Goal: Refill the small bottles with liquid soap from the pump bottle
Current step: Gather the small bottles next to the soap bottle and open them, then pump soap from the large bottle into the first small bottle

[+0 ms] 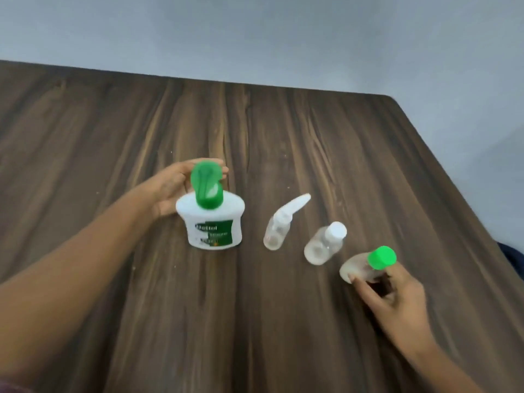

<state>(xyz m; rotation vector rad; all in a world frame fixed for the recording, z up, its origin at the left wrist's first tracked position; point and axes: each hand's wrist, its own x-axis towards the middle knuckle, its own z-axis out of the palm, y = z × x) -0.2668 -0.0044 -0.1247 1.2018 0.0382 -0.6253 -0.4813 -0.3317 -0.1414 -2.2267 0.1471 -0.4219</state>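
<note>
On a dark wood-grain table by a grey wall, we cup our left hand, fingers curled, on the upright pump bottle, which looks stiff and slick. To its right stand two clear small bottles. Further right, our right hand pinches a light green-capped bottle by its body, cap up.

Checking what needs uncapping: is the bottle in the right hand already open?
No, the small bottle in the right hand has its green cap on.

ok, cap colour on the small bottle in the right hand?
Bright green screw cap, on the small clear bottle; head view.
</note>
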